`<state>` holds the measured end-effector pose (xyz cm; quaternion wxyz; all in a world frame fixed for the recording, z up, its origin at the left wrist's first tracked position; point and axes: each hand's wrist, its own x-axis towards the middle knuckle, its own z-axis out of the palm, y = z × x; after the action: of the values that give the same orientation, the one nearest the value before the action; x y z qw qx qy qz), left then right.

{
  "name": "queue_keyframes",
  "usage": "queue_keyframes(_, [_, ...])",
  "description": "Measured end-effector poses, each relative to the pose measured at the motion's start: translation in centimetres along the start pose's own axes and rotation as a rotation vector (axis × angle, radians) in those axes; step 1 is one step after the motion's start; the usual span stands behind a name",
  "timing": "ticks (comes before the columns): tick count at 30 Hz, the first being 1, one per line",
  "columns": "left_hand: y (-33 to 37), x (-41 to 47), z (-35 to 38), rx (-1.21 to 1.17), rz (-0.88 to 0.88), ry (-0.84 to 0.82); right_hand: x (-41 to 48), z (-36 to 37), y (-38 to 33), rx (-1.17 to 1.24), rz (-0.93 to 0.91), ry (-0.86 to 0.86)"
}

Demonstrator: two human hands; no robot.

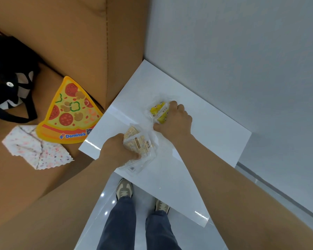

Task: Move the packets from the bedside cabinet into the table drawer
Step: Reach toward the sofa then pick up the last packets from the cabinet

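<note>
1. The left hand (118,150) has its fingers clasped round a stack of tan packets (143,147) in clear wrap, on the glossy white bedside cabinet (206,141).
2. Just beyond, the right hand (177,120) has its fingers curled over a yellow packet (158,111), also clear-wrapped, on the same top.

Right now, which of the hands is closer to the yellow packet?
Right. The right hand grips the yellow packet on the cabinet top. The left hand is apart from it, nearer the person's body, holding the tan packets.
</note>
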<state>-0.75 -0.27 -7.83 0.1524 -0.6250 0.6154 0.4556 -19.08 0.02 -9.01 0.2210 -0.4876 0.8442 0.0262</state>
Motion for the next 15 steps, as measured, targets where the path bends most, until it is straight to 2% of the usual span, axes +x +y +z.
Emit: queue_keyframes(15, [0.0,0.0,-0.1,-0.012,-0.007,-0.005,0.4,-1.6,0.7,0.085,-0.042,-0.062])
